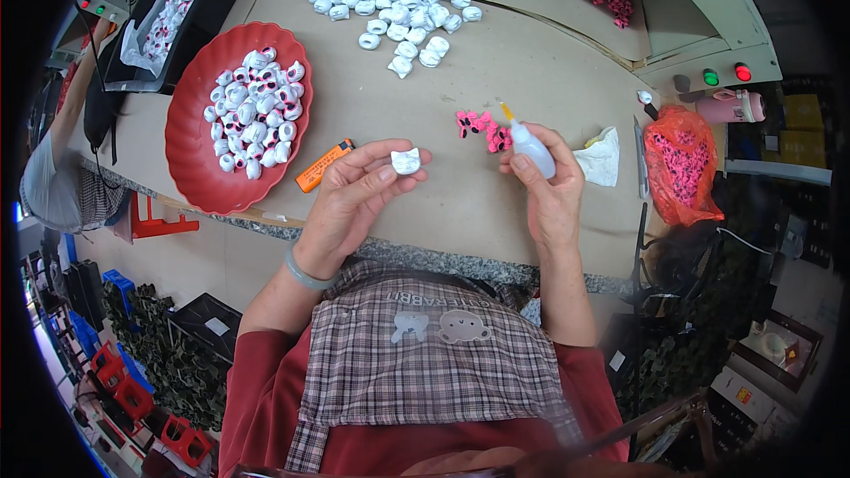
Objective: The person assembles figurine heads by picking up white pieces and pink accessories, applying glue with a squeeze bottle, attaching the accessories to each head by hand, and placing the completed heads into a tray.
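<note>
Between the thumb and fingers of my left hand (367,186) is a small white moulded piece (405,161) with two ear-like points. My right hand (551,181) grips a small translucent squeeze bottle (534,152), its thin yellow nozzle tilted up and to the left. Just left of that bottle lies a little heap of pink pieces with black spots (482,127). An orange lighter or similar orange tube (324,166) rests beside my left hand. The two hands are apart, both above the table (443,212).
A red scalloped bowl (190,155) holds many white pieces with pink parts. More white pieces (398,0) lie at the back. An orange bag of pink pieces (680,164), a crumpled white cloth (600,158) and a pink bottle (730,106) stand right. A lined black tray (146,75) is far left.
</note>
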Action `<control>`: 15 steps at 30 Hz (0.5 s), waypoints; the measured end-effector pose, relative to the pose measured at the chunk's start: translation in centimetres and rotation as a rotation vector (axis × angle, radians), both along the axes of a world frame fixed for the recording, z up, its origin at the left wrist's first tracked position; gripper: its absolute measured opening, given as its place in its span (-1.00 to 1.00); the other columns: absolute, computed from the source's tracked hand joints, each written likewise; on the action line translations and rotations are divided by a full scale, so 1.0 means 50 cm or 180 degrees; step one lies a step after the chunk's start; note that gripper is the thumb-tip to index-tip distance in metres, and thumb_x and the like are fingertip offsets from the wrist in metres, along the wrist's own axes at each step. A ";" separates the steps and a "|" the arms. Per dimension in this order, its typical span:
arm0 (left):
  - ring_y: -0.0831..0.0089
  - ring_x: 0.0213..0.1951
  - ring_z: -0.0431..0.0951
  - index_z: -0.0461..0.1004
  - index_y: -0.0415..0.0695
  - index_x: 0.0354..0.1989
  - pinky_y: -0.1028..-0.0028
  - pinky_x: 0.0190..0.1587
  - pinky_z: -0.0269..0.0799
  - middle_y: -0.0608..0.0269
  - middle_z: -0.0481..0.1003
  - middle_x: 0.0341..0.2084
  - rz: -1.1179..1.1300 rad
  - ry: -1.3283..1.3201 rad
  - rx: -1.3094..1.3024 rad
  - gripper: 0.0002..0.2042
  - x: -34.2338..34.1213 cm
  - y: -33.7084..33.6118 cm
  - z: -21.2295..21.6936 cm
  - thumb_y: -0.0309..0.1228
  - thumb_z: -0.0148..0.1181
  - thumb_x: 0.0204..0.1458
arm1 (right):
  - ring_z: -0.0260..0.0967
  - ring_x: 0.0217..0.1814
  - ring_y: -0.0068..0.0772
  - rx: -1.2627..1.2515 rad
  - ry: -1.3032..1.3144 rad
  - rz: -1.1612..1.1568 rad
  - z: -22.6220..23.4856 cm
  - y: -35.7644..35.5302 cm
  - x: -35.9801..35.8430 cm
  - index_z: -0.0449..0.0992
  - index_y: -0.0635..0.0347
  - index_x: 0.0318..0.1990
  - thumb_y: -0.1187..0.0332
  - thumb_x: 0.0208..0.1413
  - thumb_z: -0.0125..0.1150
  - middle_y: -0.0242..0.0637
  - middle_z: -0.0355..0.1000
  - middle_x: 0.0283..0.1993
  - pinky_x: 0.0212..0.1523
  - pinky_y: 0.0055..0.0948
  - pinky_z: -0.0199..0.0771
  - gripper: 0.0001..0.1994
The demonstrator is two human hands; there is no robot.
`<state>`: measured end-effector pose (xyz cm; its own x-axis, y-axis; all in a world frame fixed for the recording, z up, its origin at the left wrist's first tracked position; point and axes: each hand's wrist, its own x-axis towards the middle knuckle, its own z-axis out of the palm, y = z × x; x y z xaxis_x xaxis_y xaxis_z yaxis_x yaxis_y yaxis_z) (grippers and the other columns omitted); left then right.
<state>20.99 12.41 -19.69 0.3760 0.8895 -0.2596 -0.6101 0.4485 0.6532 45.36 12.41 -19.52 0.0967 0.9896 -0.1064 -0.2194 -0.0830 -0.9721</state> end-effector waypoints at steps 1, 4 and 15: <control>0.29 -0.07 0.54 0.36 -0.33 0.06 0.47 0.03 0.48 -0.15 0.45 -0.04 0.0000 -0.0004 0.0005 -0.69 -0.002 0.000 -0.001 -0.57 0.04 0.12 | 0.46 -0.17 -0.43 0.0005 -0.0004 0.0000 0.001 0.003 -0.002 0.25 0.27 -0.09 0.59 0.01 0.26 -0.26 0.29 -0.12 -0.19 -0.48 0.56 -0.65; 0.30 -0.07 0.54 0.37 -0.34 0.05 0.48 0.02 0.49 -0.16 0.45 -0.05 0.0092 0.0012 -0.0054 -0.70 -0.011 0.003 -0.005 -0.58 0.04 0.12 | 0.43 -0.16 -0.47 -0.0094 -0.0010 0.0166 -0.002 0.013 -0.013 0.31 0.26 -0.15 0.62 0.01 0.22 -0.35 0.31 -0.15 -0.24 -0.47 0.53 -0.72; 0.29 -0.07 0.54 0.39 -0.34 0.03 0.48 0.01 0.49 -0.18 0.45 -0.05 0.0420 0.0105 0.0160 -0.71 -0.047 0.012 -0.002 -0.57 0.05 0.12 | 0.44 -0.30 -0.29 0.1521 -0.3914 0.0933 0.027 0.088 -0.055 0.55 0.16 -0.33 0.63 -0.11 0.14 -0.28 0.30 -0.28 -0.37 -0.30 0.50 -0.81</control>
